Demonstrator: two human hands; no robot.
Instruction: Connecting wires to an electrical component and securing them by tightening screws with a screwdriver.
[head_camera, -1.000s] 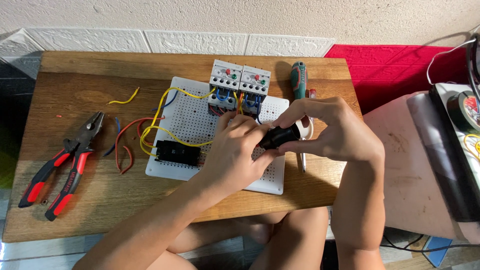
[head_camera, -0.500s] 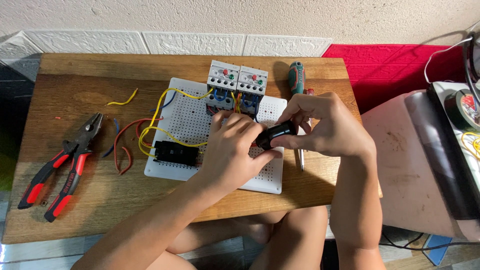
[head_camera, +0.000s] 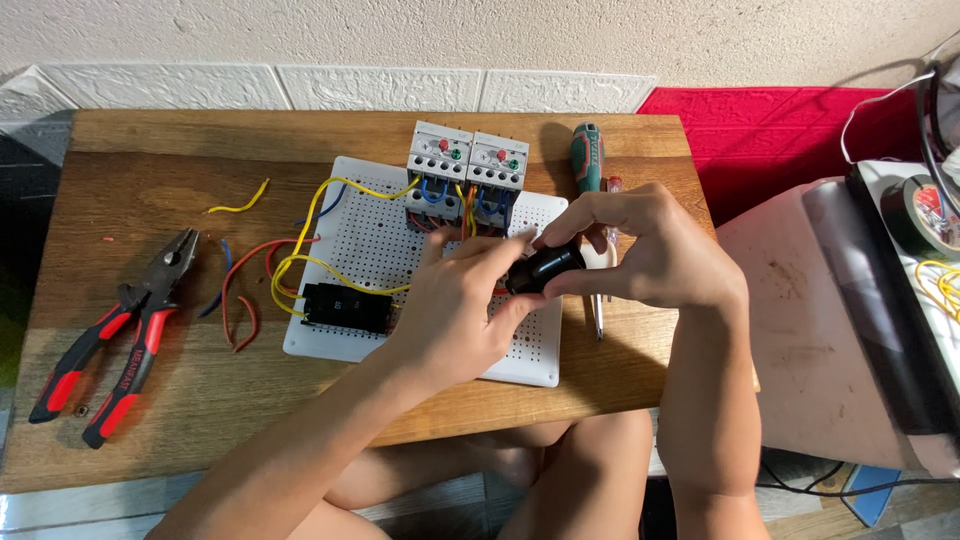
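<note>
We sit at a low wooden table (head_camera: 130, 400), and on it lies a white board with many holes (head_camera: 375, 225). At its far edge two grey switch blocks (head_camera: 468, 175) stand side by side, with yellow wires (head_camera: 300, 262), blue ones and red ones going into them, and a black box (head_camera: 347, 307) sits near its left edge. Our two hands meet above the right half of the board. Our left hand (head_camera: 455, 310) and our right hand (head_camera: 650, 250) both grasp a small black round part (head_camera: 543, 268), fingers closed around it from both sides, and it is held in the air, not resting on the board.

We think the main risk is that the part slips from the fingers, because it is smooth and short; it could fall on the wires and pull one loose from a block. Our left wrist is also just over the yellow wires and could catch them. A thin tester screwdriver (head_camera: 598, 318) lies just under our right hand, and we could push it off the table. The green screwdriver (head_camera: 586, 158) and the red pliers (head_camera: 110, 345) lie well apart.
</note>
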